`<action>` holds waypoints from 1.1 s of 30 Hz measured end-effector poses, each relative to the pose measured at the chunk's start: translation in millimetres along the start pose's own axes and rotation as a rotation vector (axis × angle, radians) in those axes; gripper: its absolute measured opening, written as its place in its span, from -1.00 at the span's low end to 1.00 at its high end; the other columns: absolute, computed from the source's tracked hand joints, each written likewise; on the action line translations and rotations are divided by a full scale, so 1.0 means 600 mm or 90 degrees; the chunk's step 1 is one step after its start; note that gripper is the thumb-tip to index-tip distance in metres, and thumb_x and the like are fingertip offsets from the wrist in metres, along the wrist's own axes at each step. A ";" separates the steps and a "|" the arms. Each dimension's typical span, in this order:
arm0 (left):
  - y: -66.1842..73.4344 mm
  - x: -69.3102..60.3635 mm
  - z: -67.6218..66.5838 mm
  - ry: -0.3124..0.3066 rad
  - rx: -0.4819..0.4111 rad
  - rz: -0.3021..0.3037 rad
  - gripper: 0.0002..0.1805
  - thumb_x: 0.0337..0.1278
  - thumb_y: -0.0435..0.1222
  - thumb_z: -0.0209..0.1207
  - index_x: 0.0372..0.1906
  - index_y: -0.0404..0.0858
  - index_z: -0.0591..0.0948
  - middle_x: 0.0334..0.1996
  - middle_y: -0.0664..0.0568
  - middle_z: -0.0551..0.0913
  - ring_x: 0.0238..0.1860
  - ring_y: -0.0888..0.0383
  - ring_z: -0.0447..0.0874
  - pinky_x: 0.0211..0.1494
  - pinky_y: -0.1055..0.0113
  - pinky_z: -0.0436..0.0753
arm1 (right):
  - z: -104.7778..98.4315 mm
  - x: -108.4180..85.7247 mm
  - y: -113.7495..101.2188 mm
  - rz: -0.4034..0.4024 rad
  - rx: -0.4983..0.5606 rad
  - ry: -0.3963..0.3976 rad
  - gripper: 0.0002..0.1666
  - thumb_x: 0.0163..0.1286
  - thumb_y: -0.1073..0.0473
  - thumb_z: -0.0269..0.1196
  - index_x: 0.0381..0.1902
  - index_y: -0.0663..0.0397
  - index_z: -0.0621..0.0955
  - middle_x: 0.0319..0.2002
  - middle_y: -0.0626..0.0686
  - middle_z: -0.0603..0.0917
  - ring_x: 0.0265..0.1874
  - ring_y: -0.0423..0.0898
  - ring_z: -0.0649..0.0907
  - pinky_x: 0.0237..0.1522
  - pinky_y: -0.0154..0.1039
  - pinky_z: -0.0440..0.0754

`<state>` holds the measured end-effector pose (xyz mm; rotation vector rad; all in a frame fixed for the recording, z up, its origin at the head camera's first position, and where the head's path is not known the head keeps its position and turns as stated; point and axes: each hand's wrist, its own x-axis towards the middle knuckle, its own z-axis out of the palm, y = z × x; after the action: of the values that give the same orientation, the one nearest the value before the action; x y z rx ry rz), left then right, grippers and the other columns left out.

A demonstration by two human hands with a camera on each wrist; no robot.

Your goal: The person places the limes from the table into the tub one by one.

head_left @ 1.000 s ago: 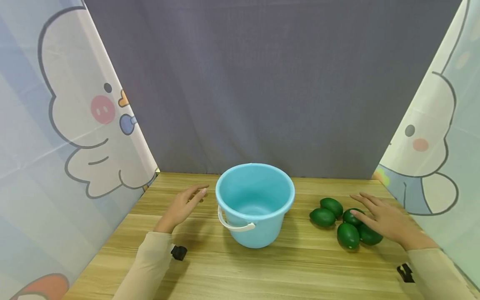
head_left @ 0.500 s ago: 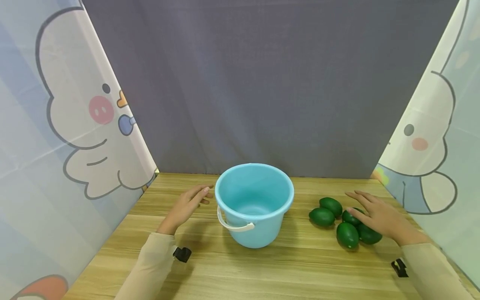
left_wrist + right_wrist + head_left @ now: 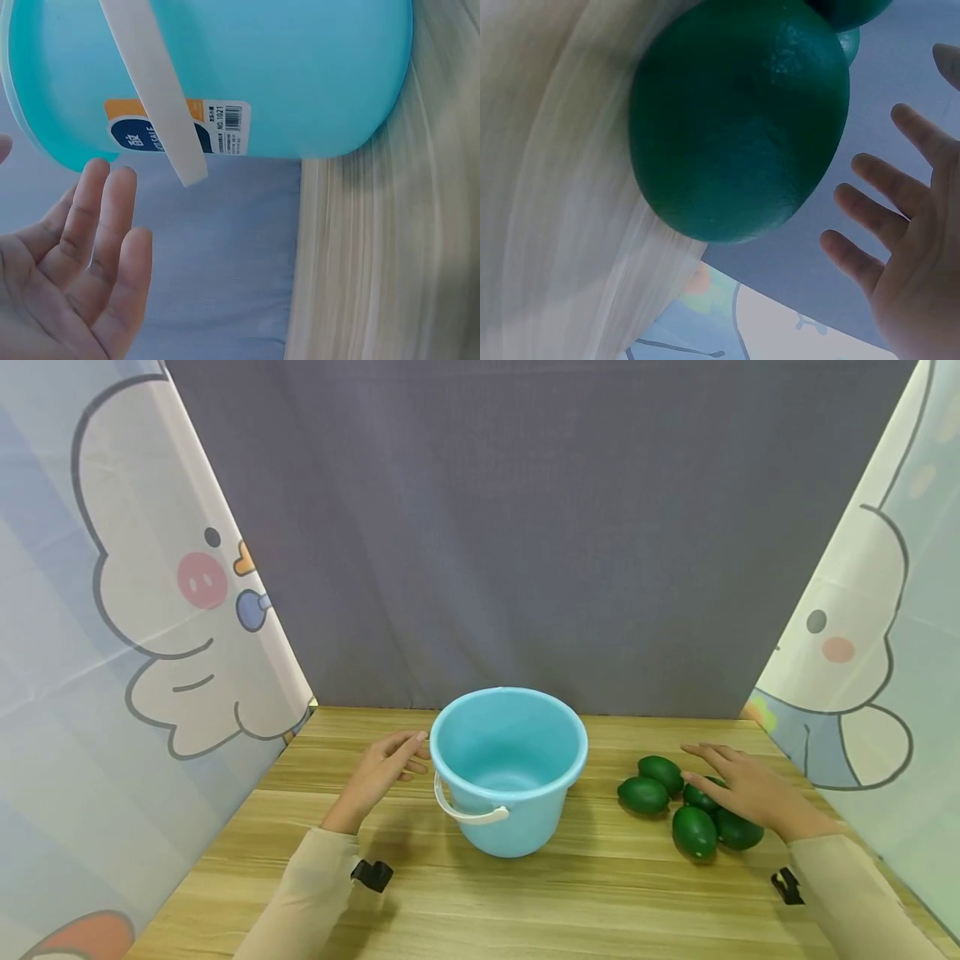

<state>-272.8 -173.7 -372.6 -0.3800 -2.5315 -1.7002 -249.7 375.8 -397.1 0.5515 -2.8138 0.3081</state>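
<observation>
A light blue bucket [image 3: 521, 827] stands upright on the table, its white handle [image 3: 474, 817] hanging down the front left side. My left hand [image 3: 375, 777] is just left of the bucket's rim, fingers relaxed and holding nothing; the left wrist view shows the fingertips close to the rim, and whether they touch it I cannot tell. Over on the right lie several dark green limes [image 3: 643, 796] in a loose cluster. My right hand [image 3: 757, 793] hovers above the right-hand ones with its fingers spread, partly covering them. One large lime [image 3: 735, 127] fills much of the right wrist view.
The wooden table [image 3: 570, 910] ends at a grey curtain [image 3: 510, 543] behind the bucket. Cartoon-printed curtains [image 3: 180, 635] close in both sides. A label with a barcode [image 3: 232, 124] is stuck on the bucket's side, partly behind the handle.
My left hand has moved slightly right, nearer the bucket's rim. The right hand has shifted a little left over the limes. Bucket and limes stay where they were.
</observation>
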 end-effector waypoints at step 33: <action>0.020 -0.003 0.014 -0.053 -0.103 -0.043 -0.39 0.39 0.08 0.16 0.31 -0.24 0.52 -0.11 -0.12 0.64 -0.32 -0.03 0.75 -0.12 0.05 0.78 | 0.012 0.036 -0.016 0.003 0.008 -0.076 -0.27 0.51 -0.21 0.15 0.42 0.12 0.40 0.26 0.42 0.46 0.17 0.45 0.48 0.03 0.44 0.52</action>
<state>-267.7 -161.7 -365.5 -0.3861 -2.4971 -1.9621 -267.0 357.8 -396.3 0.5838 -2.9301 0.3047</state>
